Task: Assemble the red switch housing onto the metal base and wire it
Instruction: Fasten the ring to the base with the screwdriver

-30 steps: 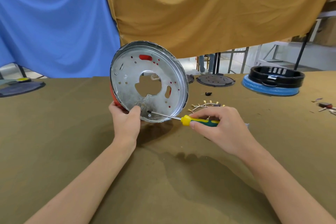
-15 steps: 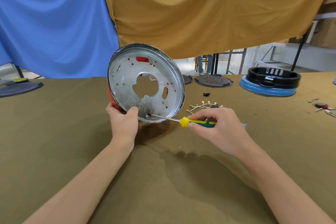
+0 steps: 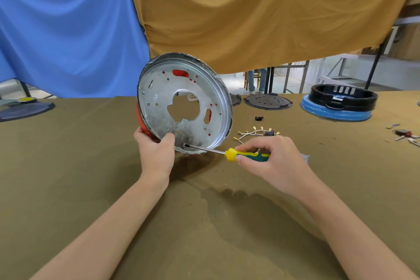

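Note:
A round metal base stands on edge on the table, its inner face toward me. The red switch housing sits behind it and shows through the base's slots and at its lower left rim. My left hand grips the base's lower edge, thumb on the inner face. My right hand holds a screwdriver with a yellow and green handle. Its tip rests on a screw near the base's bottom rim. A bundle of white wires with brass terminals lies on the table just behind my right hand.
A black ring on a blue disc stands at the back right, with a dark perforated disc to its left. A small black part lies near the wires. Small loose parts lie at the right edge. A dark disc sits far left.
The base, both hands and the screwdriver keep the same arrangement; the screwdriver tip stays on the same screw. Only the view shifts slightly.

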{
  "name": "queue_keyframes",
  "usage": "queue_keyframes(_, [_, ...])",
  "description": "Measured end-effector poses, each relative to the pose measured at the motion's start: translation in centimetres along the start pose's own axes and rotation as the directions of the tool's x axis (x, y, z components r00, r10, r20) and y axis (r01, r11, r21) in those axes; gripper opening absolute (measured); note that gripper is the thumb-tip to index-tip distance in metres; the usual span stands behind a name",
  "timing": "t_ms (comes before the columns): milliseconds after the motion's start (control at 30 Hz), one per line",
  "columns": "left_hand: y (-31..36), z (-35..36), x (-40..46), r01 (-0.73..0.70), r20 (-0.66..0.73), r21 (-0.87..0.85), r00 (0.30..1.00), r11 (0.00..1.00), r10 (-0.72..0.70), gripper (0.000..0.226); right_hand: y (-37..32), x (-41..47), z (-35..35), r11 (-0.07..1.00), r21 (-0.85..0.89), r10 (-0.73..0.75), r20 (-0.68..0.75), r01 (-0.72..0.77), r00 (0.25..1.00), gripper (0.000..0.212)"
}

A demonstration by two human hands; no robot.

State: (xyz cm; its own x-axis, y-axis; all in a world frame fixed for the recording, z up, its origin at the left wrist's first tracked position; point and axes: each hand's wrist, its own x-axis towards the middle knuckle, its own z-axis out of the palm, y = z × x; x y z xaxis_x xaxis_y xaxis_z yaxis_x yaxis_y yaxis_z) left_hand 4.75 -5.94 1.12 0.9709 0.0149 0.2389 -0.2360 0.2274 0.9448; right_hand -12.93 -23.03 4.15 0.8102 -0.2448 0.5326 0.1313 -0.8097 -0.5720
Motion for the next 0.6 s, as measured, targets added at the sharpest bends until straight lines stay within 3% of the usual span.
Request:
queue_keyframes(267, [0.0,-0.3,-0.3,-0.15,0.02,0.135,0.989,0.979,0.148,0.054,-0.5,-0.2,0.1,0.994,-0.113,0.009,0.026,-0.006,1.0,0.016])
queue_keyframes(467, [0.4,-0.2,-0.6,-0.255,0.055,0.225,0.967,0.94,0.249,0.056,-1.6,-0.7,0.7,0.951,-0.274,-0.139,0.035,0.143,0.99,0.022])
queue_keyframes(600, [0.5,-0.3,-0.8,-0.284,0.066,0.254,0.959,0.924,0.277,0.056,-1.7,-1.0,0.8,0.962,-0.23,-0.134,0.085,0.15,0.987,0.022])
